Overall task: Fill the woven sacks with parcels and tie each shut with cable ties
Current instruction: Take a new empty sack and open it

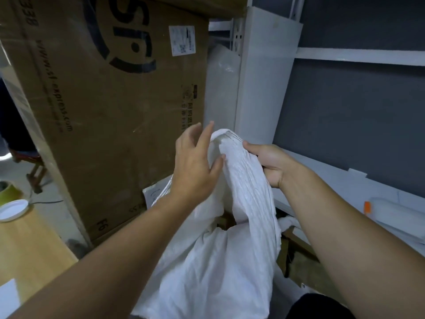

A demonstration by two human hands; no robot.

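Note:
A white woven sack (213,261) stands in front of me, its top gathered into a bunched neck (239,164) that rises between my hands. My right hand (269,164) grips the neck from the right, thumb on top and fingers curled round the cloth. My left hand (197,157) lies against the left side of the neck with fingers spread and straight, the thumb touching the fabric. A gap below the neck shows something brown inside the sack (224,221). No cable tie is visible.
A large brown cardboard box (110,100) with black lettering stands close on the left. White shelving (264,88) and a grey wall are behind and right. A wooden table (30,245) with a white lid (12,209) is at left. A white roll (395,210) lies right.

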